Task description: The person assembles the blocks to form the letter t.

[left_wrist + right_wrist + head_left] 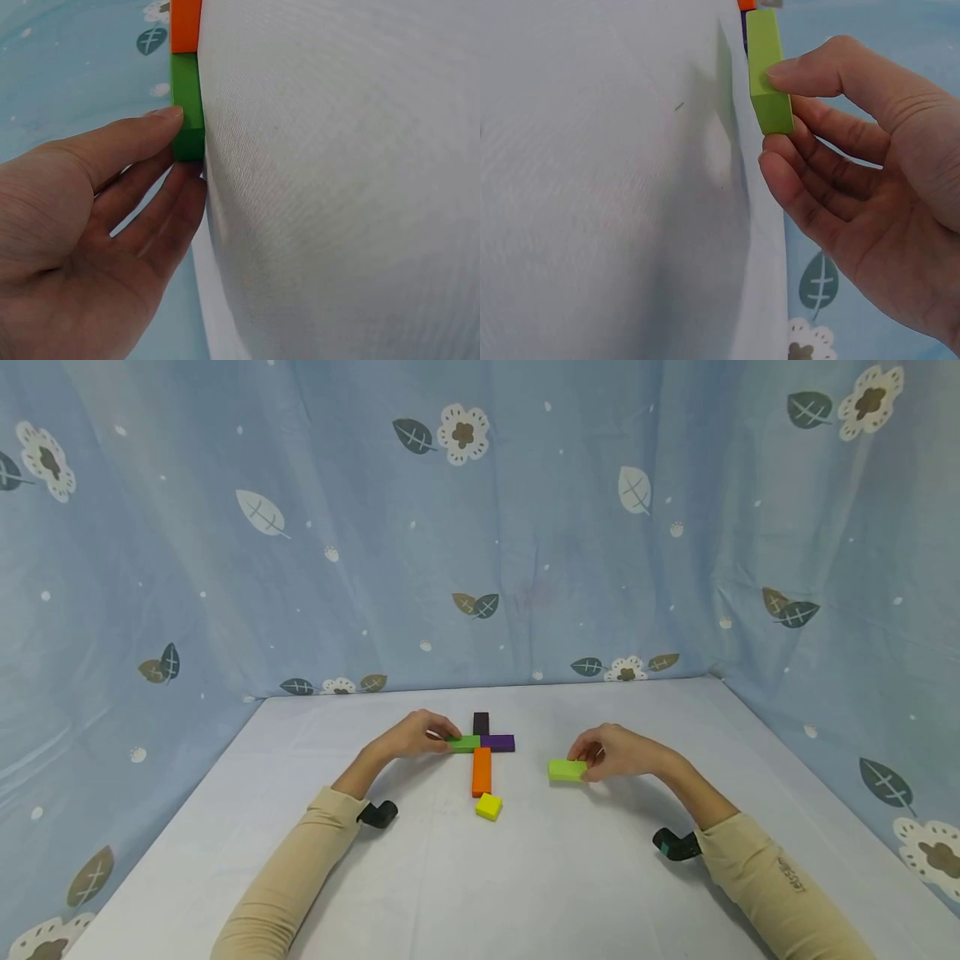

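Near the middle of the table, my left hand (412,735) pinches the outer end of a green block (466,744) between thumb and fingers. The block lies on the cloth, end to end with a purple block (498,743). A black block (481,723) stands out behind that joint and an orange block (482,772) in front, so the pieces form a cross. A yellow block (489,807) sits slightly turned at the orange one's near end. To the right, my right hand (621,752) holds a lime-green block (769,67), apart from the cross; its shadow falls on the cloth.
A white cloth (525,885) covers the table. Behind and beside it hangs a blue curtain (525,527) with leaves and flowers. Dark wrist devices stick out under the left sleeve (300,860) and the right sleeve (772,885).
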Available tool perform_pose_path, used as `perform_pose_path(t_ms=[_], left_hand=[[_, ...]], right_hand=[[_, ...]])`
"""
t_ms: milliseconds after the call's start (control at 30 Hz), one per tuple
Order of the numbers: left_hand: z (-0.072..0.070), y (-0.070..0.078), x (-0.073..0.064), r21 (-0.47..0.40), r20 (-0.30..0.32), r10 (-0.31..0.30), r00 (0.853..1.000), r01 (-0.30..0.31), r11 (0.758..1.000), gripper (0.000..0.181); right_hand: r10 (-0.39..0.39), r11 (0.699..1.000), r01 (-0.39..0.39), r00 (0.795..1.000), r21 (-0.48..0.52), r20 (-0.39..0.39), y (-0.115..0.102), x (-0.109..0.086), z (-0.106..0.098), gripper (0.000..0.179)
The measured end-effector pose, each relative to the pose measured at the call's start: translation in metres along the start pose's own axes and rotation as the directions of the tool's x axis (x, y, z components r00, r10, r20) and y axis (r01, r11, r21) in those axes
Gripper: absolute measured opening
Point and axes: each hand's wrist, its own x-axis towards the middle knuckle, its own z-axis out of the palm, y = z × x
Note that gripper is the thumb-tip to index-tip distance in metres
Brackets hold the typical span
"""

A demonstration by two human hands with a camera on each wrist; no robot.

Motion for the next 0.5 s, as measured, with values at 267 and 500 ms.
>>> perform_pose_path(t_ms=[267, 500], left_hand=[[0.000, 0.001, -0.001, -0.008, -0.002, -0.004, 1.000, 0.004, 1.000, 0.024], [0.001, 0.004, -0.001, -0.005, 0.001, -0.014, 1.000, 0.014, 1.000, 0.024]], right_hand=[[-0.003, 1.000, 0.003, 1.000, -0.030, -0.001, -0.004, 0.009, 0.002, 0.025], [-0.010, 0.999, 0.010, 1.000, -0.030, 0.009, -0.008, 0.012, 0.002, 0.025]])
